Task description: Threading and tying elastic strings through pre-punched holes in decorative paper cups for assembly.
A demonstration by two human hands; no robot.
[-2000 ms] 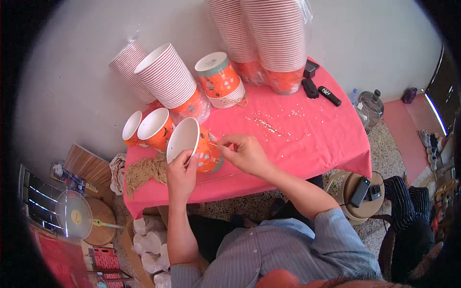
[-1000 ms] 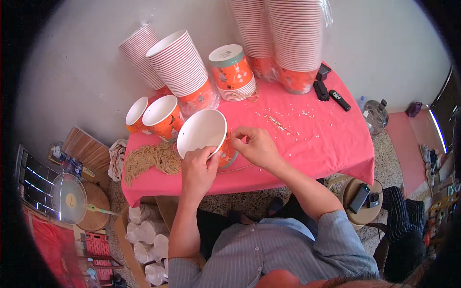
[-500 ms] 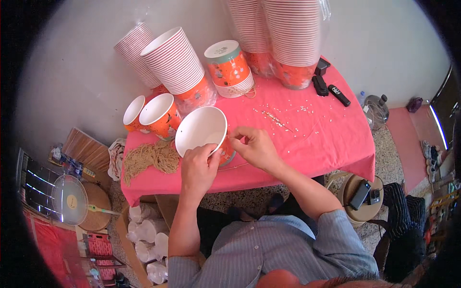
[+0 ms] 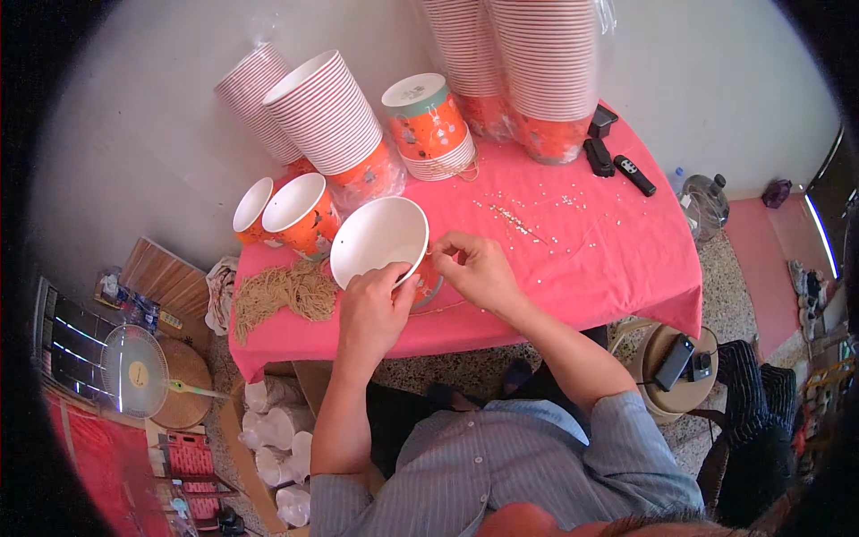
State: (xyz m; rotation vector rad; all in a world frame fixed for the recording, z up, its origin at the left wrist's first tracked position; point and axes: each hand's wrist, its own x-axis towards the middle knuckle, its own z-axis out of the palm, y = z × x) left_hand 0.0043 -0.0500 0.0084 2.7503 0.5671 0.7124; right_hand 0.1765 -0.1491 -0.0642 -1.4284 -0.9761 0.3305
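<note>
A large white-lined paper bucket (image 4: pixel 380 237), printed orange outside, is tipped on the near side of the pink-covered table (image 4: pixel 617 259), its mouth toward me. My left hand (image 4: pixel 374 313) grips its near rim, thumb and fingers closed on the wall. At the bucket's right side, my right hand (image 4: pixel 474 268) is closed in a pinch; whatever lies between its fingertips is too small to make out. A thin strand of string (image 4: pixel 447 309) runs on the cloth below that hand. Left of the bucket lies a tan bundle of string (image 4: pixel 286 300).
Two more orange buckets (image 4: pixel 300 215) stand behind the string. Tall bucket stacks (image 4: pixel 327 112) and an upturned bucket stack (image 4: pixel 429 125) line the wall. Small white beads (image 4: pixel 506 219) are scattered at right, near a black remote (image 4: pixel 634 176). A stool (image 4: pixel 662 358) stands below right.
The view has shifted slightly, so the scene sits a little further right. My left hand keeps its hold on the bucket; the right hand's pinch stays beside it.
</note>
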